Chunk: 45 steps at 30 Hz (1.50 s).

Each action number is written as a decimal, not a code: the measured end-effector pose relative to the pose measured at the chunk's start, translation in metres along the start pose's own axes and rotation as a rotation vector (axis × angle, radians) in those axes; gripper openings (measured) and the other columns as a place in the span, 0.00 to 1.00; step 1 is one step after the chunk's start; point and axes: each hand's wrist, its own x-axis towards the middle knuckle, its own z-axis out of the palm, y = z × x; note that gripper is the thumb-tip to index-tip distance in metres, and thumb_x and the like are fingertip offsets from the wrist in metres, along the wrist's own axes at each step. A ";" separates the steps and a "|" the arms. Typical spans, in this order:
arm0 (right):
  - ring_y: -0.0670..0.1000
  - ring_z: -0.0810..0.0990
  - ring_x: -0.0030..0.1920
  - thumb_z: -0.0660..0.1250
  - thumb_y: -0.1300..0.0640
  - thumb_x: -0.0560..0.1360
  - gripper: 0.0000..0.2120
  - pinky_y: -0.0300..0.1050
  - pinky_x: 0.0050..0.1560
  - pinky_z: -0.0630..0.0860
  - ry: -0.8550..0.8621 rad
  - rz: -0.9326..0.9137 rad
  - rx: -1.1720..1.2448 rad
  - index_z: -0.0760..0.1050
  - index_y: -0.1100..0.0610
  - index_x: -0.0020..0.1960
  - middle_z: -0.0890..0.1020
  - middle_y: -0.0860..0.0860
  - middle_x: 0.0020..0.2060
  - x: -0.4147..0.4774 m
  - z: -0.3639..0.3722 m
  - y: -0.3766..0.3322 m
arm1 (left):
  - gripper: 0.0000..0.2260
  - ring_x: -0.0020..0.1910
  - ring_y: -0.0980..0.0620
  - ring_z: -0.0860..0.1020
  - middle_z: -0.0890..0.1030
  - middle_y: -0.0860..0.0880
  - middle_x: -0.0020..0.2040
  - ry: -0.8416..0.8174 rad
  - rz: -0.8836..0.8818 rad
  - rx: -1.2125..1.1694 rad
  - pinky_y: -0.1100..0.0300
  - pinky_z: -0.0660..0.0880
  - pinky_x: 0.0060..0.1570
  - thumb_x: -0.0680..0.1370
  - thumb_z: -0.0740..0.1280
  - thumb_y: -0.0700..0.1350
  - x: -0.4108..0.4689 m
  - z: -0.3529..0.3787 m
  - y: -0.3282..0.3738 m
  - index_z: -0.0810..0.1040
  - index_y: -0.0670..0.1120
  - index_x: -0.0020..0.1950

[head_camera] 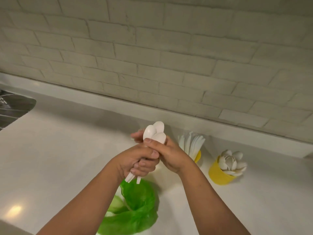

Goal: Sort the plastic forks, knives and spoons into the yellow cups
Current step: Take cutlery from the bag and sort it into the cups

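A bunch of white plastic spoons (155, 131) stands upright between both hands above the counter. My left hand (135, 160) grips the handles low down, with the handle ends poking out beneath it. My right hand (166, 153) wraps around the bunch just under the bowls. To the right stands a yellow cup (197, 156) holding white forks or knives, half hidden behind my right hand. Farther right, a second yellow cup (218, 173) is filled with white spoons.
A crumpled green plastic bag (135, 204) lies on the white counter (59, 158) below my hands. A metal sink (11, 107) sits at the far left. A white brick wall (152, 56) runs along the back.
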 end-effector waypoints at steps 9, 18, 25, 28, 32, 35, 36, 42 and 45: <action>0.51 0.78 0.34 0.66 0.47 0.81 0.20 0.45 0.32 0.71 0.630 -0.080 -0.026 0.82 0.64 0.46 0.85 0.53 0.38 -0.053 -0.023 -0.008 | 0.23 0.25 0.55 0.57 0.64 0.50 0.31 0.179 -0.047 0.061 0.65 0.54 0.21 0.76 0.66 0.68 0.036 0.040 -0.024 0.79 0.47 0.47; 0.54 0.78 0.29 0.72 0.50 0.78 0.18 0.44 0.36 0.76 0.616 0.042 -0.314 0.79 0.66 0.39 0.81 0.63 0.29 -0.114 -0.071 -0.028 | 0.23 0.24 0.53 0.60 0.70 0.45 0.29 0.539 0.106 0.302 0.63 0.55 0.25 0.84 0.58 0.60 0.091 0.096 -0.048 0.78 0.44 0.41; 0.54 0.87 0.35 0.74 0.54 0.75 0.09 0.43 0.34 0.81 1.022 -0.023 -0.301 0.82 0.61 0.45 0.87 0.56 0.35 -0.165 -0.140 -0.045 | 0.13 0.31 0.48 0.77 0.84 0.44 0.45 0.477 0.104 0.414 0.54 0.78 0.30 0.85 0.59 0.52 0.140 0.114 -0.070 0.80 0.47 0.57; 0.55 0.87 0.34 0.75 0.53 0.74 0.12 0.40 0.31 0.79 1.121 0.007 -0.381 0.81 0.63 0.43 0.86 0.55 0.33 -0.182 -0.178 -0.042 | 0.07 0.35 0.46 0.80 0.79 0.46 0.50 0.491 0.162 0.709 0.54 0.81 0.31 0.82 0.67 0.44 0.160 0.111 -0.090 0.78 0.50 0.60; 0.51 0.86 0.29 0.74 0.56 0.74 0.09 0.33 0.27 0.74 1.127 0.079 -0.480 0.79 0.61 0.42 0.85 0.55 0.30 -0.187 -0.202 -0.024 | 0.20 0.34 0.51 0.79 0.72 0.48 0.57 0.496 0.210 1.015 0.56 0.80 0.45 0.77 0.74 0.45 0.187 0.105 -0.114 0.74 0.52 0.67; 0.48 0.85 0.28 0.74 0.57 0.74 0.08 0.32 0.27 0.74 1.108 0.083 -0.514 0.79 0.61 0.41 0.85 0.57 0.32 -0.178 -0.209 -0.007 | 0.28 0.36 0.55 0.79 0.69 0.48 0.61 0.482 0.218 1.060 0.62 0.76 0.52 0.73 0.78 0.46 0.202 0.101 -0.123 0.71 0.52 0.71; 0.48 0.85 0.28 0.75 0.57 0.74 0.09 0.35 0.27 0.75 1.104 0.088 -0.534 0.78 0.61 0.40 0.85 0.56 0.32 -0.175 -0.213 0.001 | 0.31 0.38 0.55 0.80 0.68 0.48 0.62 0.489 0.212 1.066 0.60 0.77 0.54 0.72 0.79 0.47 0.209 0.101 -0.126 0.70 0.52 0.72; 0.57 0.76 0.37 0.76 0.54 0.71 0.18 0.45 0.37 0.70 1.146 0.023 -0.803 0.67 0.51 0.32 0.74 0.47 0.29 -0.156 -0.217 0.050 | 0.36 0.50 0.52 0.80 0.69 0.50 0.62 0.494 0.252 1.031 0.63 0.77 0.54 0.68 0.81 0.49 0.222 0.096 -0.133 0.69 0.53 0.72; 0.56 0.73 0.50 0.78 0.52 0.71 0.20 0.49 0.47 0.73 1.102 -0.025 -0.769 0.67 0.41 0.35 0.72 0.48 0.43 -0.154 -0.215 0.065 | 0.35 0.51 0.54 0.80 0.70 0.51 0.63 0.501 0.270 1.013 0.64 0.78 0.53 0.68 0.82 0.50 0.225 0.093 -0.134 0.70 0.53 0.70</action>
